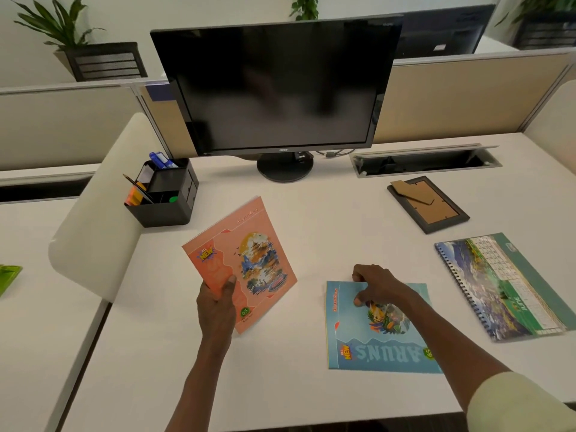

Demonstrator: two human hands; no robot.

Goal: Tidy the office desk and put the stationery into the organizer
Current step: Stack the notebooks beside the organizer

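Orange notebook held tilted above the desk, in front of the monitor and toward its left side, pinched at the lower left corner by the left hand, thumb on the cover and fingers curled behind. Blue notebook flat on the desk, nearer than the monitor and to its right, with the right hand bent over its far edge, fingertips curled onto the cover; whether lifting has begun cannot be told. Looks like the gathering-of-notebooks step, pens and markers already standing in the black organizer just left of the monitor's stand. Next move probably calls for raising the blue notebook by its edge and squaring it with the orange one, then finding a spot for the pair, since the organizer's compartments look too small for them. Readable on the orange cover: "ALL NEW" and a green "65" badge. On the blue cover, upside down from here: "ARUN'S", "ALL NEW", "65". On the monitor's lower bezel: "acer". Further right of the monitor, a picture frame lying face down, and nearer than it a spiral calendar marked "JUNE".
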